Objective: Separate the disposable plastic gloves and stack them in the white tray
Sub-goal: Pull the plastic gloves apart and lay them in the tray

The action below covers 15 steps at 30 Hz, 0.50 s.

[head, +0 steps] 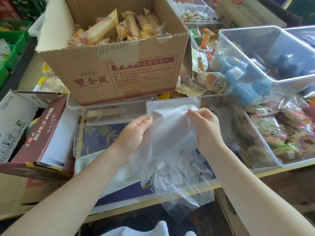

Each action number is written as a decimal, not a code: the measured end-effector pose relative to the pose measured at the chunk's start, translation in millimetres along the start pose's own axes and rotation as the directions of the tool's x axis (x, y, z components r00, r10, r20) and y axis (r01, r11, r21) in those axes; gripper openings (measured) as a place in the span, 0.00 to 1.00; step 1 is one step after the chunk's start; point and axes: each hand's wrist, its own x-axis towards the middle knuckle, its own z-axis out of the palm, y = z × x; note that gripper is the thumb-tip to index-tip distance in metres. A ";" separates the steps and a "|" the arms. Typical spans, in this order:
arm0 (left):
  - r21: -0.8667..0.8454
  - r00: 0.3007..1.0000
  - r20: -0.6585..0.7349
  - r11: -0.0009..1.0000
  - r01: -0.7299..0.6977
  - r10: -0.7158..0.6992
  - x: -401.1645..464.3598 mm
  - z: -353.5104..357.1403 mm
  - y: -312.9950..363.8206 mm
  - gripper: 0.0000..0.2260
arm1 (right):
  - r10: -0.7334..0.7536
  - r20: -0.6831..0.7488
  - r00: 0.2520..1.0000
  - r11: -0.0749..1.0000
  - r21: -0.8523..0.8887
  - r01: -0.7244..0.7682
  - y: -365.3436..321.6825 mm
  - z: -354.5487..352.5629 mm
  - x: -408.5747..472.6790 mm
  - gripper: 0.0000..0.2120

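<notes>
Clear plastic fills the middle of the head view: a bunch of thin disposable gloves [170,133] held up between two bare hands above a cluttered table [238,176]. The left hand [134,133], at about nine o'clock from the bunch, has its fingers curled round the left edge of the plastic. The right hand [206,123], at about two o'clock, pinches the top corner of a sheet between thumb and fingertips. The glove fingers hang down toward six o'clock, crumpled and overlapping (how many gloves are in the bunch cannot be told).

Under the left wrist, at seven o'clock from the gloves, lies the white tray [95,160], with pale plastic lying in it. Just beyond it, a clear lid [81,133] lies over a blue patterned cloth [102,135].

At twelve o'clock stands an open cardboard box [119,72] of wrapped yellow snacks, resting on a clear bin [105,108]. At three o'clock a clear bin [281,147] holds wrapped snack cakes, and at one o'clock a tilted clear bin [265,62] holds blue packets. A maroon carton [42,133] lies at nine o'clock.
</notes>
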 end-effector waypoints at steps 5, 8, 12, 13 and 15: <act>0.531 0.937 0.010 0.792 -0.300 0.348 2.1 -11.4 -12.1 0.12 | 0.027 -0.016 0.999 0.998 0.049 -0.027 -3.2 1.7 -0.9 0.09; 0.614 0.884 -0.035 0.708 -0.349 0.467 6.0 -20.9 -10.7 0.09 | -0.007 0.013 1.000 0.999 0.049 0.006 -6.9 0.4 -1.5 0.09; 0.461 0.900 0.002 0.799 -0.387 0.436 5.8 -20.6 -10.9 0.08 | -0.020 -0.054 0.998 0.997 0.073 0.024 -6.9 2.9 -1.8 0.08; 0.418 0.913 0.011 0.828 -0.374 0.407 4.4 -18.5 -12.2 0.07 | -0.024 -0.077 0.997 0.998 0.063 0.029 -6.6 4.1 -1.9 0.08; 0.333 0.936 0.018 0.881 -0.336 0.350 1.1 -15.3 -14.3 0.10 | -0.023 -0.119 0.993 0.998 0.055 0.029 -7.2 7.2 -2.3 0.07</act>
